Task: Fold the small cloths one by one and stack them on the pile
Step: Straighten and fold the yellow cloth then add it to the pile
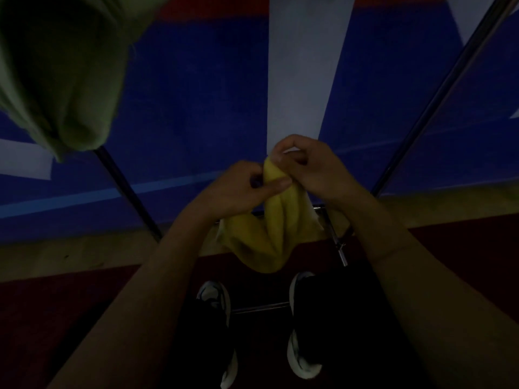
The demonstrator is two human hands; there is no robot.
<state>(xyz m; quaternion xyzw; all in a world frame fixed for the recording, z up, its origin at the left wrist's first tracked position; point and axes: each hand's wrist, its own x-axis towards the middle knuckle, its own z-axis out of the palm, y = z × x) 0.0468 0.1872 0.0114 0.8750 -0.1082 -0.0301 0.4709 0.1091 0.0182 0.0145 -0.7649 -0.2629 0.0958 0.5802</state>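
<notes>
A small yellow cloth [266, 234] hangs bunched in the air at the centre of the dim head view. My left hand [238, 189] pinches its upper edge between thumb and curled fingers. My right hand [306, 164] grips the same top edge just to the right, the two hands almost touching. The cloth droops below both hands in loose folds. No pile of folded cloths is in view.
A pale green cloth [64, 80] hangs at the upper left. Dark metal poles [129, 192] [438, 102] slant across a blue, white and red panel. My two shoes [216, 299] [303, 282] stand on the dark floor by a metal bar [261, 307].
</notes>
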